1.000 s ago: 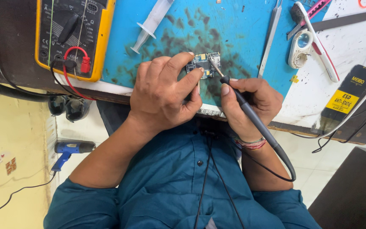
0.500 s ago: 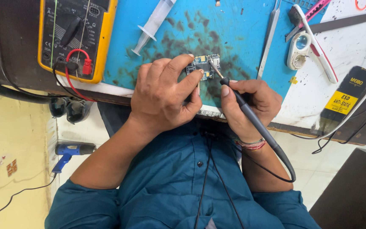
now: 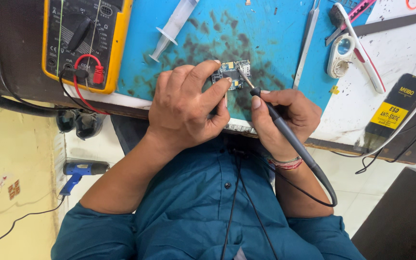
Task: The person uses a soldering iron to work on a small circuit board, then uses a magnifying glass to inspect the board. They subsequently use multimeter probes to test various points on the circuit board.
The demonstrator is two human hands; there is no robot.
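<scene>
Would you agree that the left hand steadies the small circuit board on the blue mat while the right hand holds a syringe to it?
Not quite. In the head view the right hand holds a soldering iron, not a syringe; the syringe lies untouched on the blue mat. The left hand does steady the small circuit board.

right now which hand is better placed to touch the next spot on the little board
Right. The right hand holds the soldering iron with its tip at the circuit board; the left hand is pinning the board.
</scene>
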